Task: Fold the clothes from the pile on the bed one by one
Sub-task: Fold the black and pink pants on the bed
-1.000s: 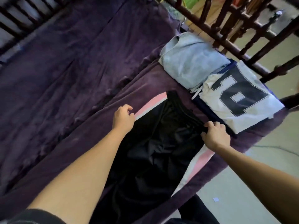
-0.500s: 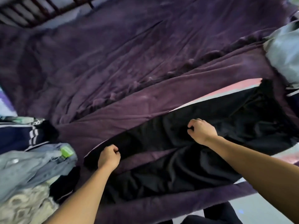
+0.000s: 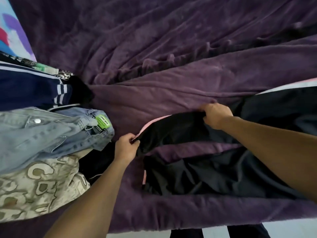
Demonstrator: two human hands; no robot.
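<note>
On purple bed blanket (image 3: pixel 154 48) | left hand (image 3: pixel 126 148) is pinching leg end of black pink-striped satin trousers (image 3: pixel 171 127) | right hand (image 3: pixel 216 115) is gripping same leg, fingers (image 3: pixel 208 107) curled

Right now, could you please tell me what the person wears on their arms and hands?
Nothing visible: the left hand and right hand are ungloved, no rings, watch or bracelet show, and both forearms are unsleeved to the frame's edge.

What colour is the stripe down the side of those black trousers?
Pink: the stripe runs along the black trousers, clearest in the head view.
</note>
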